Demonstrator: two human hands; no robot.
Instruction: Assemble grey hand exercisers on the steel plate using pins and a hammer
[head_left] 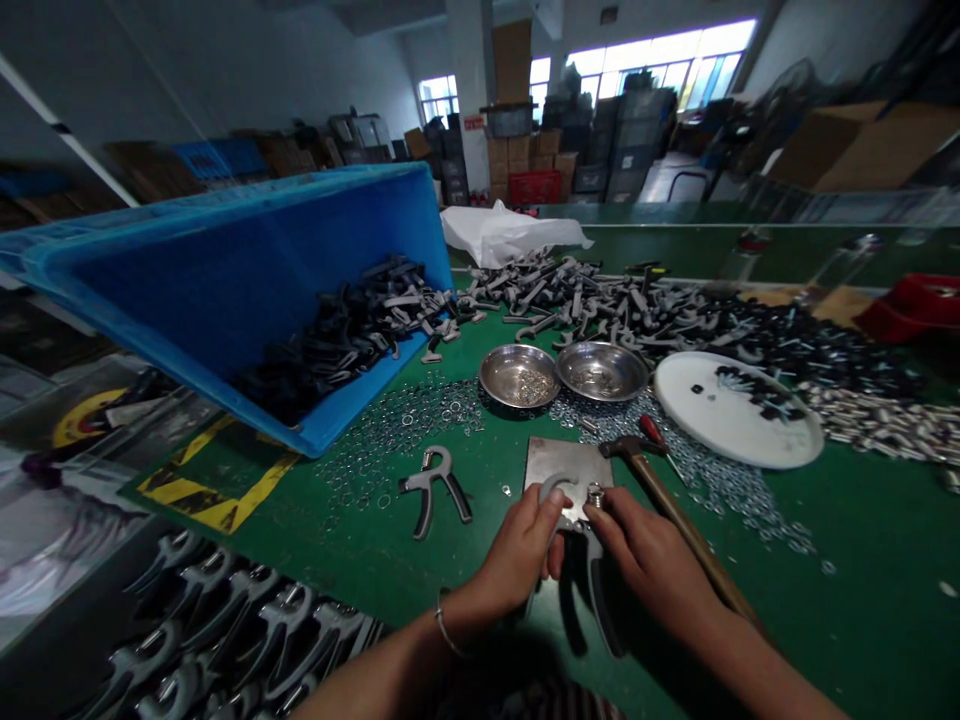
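Observation:
My left hand (517, 552) and my right hand (645, 555) are both closed on a grey hand gripper (581, 560) that lies on the green table, its head resting on a small metal plate (570, 462). The right fingertips pinch a small metal piece at the gripper's head. The gripper's handles run back between my wrists. A wooden-handled hammer (675, 510) lies just right of my right hand. A finished hand gripper (436, 485) lies to the left of my left hand.
Two steel bowls (562, 372) and a white disc (739, 410) sit beyond the plate, among scattered rings. A tilted blue bin (225, 270) spills dark handles. Piles of grey parts (600, 300) fill the back. Several finished grippers (225, 630) lie at lower left.

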